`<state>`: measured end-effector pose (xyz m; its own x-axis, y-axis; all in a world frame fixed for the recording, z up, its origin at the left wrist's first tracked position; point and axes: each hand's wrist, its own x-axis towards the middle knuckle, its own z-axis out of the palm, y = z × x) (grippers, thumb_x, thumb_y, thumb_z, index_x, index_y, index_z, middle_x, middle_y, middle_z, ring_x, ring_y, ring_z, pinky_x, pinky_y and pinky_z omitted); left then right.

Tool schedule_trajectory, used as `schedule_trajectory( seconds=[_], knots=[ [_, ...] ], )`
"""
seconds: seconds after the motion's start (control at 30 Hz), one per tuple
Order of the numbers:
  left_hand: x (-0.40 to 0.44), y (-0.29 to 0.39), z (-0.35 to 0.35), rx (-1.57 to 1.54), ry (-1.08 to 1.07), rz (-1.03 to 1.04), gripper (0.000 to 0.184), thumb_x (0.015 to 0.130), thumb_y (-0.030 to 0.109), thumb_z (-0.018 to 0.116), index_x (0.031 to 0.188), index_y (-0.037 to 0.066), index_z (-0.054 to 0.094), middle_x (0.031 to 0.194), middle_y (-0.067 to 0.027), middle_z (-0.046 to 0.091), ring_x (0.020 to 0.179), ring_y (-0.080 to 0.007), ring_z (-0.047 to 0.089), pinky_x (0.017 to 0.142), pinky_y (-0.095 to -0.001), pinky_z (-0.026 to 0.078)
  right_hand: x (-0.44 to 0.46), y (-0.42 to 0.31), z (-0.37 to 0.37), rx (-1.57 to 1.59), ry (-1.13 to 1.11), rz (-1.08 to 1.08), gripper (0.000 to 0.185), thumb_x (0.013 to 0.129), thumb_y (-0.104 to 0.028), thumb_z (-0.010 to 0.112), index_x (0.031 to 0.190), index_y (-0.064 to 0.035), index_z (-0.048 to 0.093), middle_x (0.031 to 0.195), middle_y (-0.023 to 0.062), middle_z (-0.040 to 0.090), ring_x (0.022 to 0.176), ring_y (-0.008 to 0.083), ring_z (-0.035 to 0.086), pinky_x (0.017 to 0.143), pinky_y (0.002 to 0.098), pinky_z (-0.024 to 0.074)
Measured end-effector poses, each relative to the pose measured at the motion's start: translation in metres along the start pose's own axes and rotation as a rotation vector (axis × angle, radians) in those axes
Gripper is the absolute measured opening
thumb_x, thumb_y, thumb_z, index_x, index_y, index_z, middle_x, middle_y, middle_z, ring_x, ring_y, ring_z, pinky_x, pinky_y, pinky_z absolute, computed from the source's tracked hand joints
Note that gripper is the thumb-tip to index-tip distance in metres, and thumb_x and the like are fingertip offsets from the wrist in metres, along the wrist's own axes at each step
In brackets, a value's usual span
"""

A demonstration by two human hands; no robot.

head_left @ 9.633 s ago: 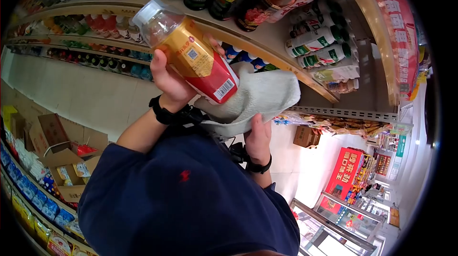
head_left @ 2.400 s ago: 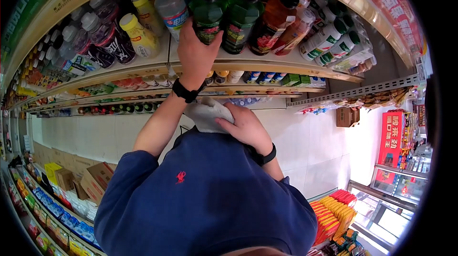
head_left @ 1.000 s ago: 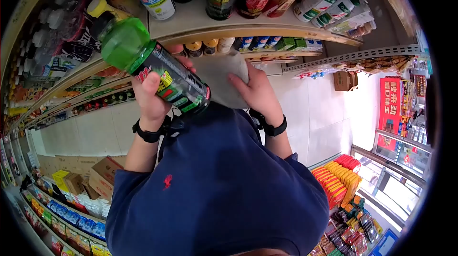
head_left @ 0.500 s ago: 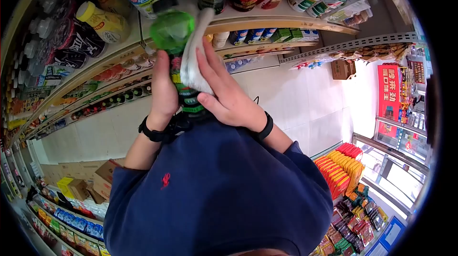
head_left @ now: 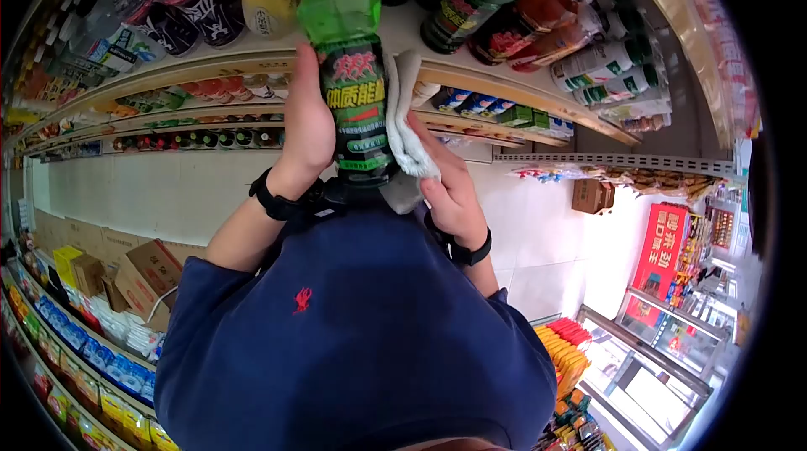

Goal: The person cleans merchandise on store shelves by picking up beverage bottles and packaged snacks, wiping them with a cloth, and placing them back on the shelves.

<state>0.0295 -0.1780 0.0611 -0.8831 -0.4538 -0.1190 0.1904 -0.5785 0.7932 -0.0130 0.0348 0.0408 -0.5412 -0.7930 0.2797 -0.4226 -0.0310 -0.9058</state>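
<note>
Half-curled, left hand [head_left: 309, 127] holds a bottle [head_left: 357, 106], right hand [head_left: 450, 190] a cloth [head_left: 407, 144], in the aisle [head_left: 546, 232] by the shelf edge [head_left: 504, 96].

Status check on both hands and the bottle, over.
Left hand gripping green bottle, label showing. Right hand holding pale cloth at bottle's side. Shelf edge behind bottle; nothing visibly blocking.

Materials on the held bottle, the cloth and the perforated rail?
Bottle: likely plastic, glossy; see-through upper part with highlights.
Cloth: matte fabric, maybe terry or microfiber; soft folds, fuzzy surface.
Perforated rail: probably metal, grey finish; regular punched slots.
</note>
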Motion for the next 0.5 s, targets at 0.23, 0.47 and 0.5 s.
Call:
schedule_trajectory(
  seconds=[0.23,0.47,0.5],
  knots=[
    [-0.009,-0.005,0.001,0.545,-0.099,0.350,0.053,0.112,0.041,0.027,0.134,-0.001,0.050,0.124,-0.0124,0.062,0.111,-0.0204,0.059,0.098,-0.0339,0.045,0.009,-0.002,0.003,0.001,0.003,0.017,0.068,0.103,-0.042,0.047,0.153,0.0031,0.038,0.162,0.0278,0.028,0.150,0.0413,0.030,0.121,0.0425,0.0247],
    [-0.030,-0.013,0.010,0.576,-0.191,0.346,0.059,0.109,0.049,0.034,0.137,-0.002,0.044,0.123,-0.0167,0.061,0.109,-0.0251,0.061,0.095,-0.0363,0.047,0.031,-0.010,0.001,0.089,0.078,0.095,0.092,0.103,-0.059,0.038,0.158,0.0088,0.008,0.166,0.0263,0.015,0.155,0.0366,0.015,0.123,0.0411,0.0155],
    [-0.030,-0.015,0.008,0.592,-0.206,0.332,0.059,0.109,0.049,0.036,0.137,-0.002,0.043,0.120,-0.0174,0.063,0.107,-0.0258,0.062,0.093,-0.0366,0.048,0.034,-0.009,0.001,0.135,0.106,0.091,0.094,0.103,-0.060,0.038,0.158,0.0086,0.006,0.167,0.0260,0.013,0.155,0.0357,0.013,0.124,0.0408,0.0143]
  ],
)
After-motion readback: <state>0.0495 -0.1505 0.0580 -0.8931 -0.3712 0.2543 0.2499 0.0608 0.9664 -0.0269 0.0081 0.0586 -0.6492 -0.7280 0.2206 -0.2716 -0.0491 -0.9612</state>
